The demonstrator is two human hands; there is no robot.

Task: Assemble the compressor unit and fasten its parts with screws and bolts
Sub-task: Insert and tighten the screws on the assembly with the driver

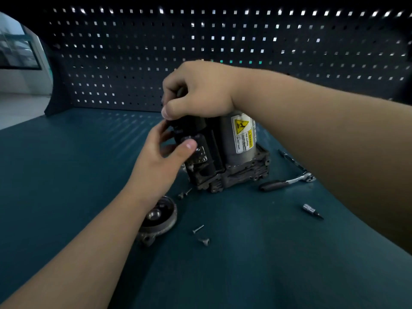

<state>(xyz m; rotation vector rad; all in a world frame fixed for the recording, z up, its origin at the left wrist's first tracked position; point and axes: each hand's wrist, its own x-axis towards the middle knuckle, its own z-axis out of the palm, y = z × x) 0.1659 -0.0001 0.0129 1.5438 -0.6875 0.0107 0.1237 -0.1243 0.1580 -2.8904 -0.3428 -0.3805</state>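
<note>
Teal bench mat [66, 175], dark pegboard [245, 52] behind, light through the holes.

Right hand [200, 90] curled over top of compressor unit [225, 152], fingers bunched on a black part at the upper left corner; likely seating or turning something, what exactly hidden under the fingers. Left hand [162, 157] braced against the left face, thumb pressed on the black housing, rest of the fingers behind it; probably steadying against the right hand's push.

Unit upright, mid-bench, warning label [243, 132] facing camera. Round cover [159, 217] off, lying near left, so not yet fitted. Loose screws [198, 229] just beside it, within reach. Ratchet [287, 181] and bit socket [311, 210] parked right, untouched.
</note>
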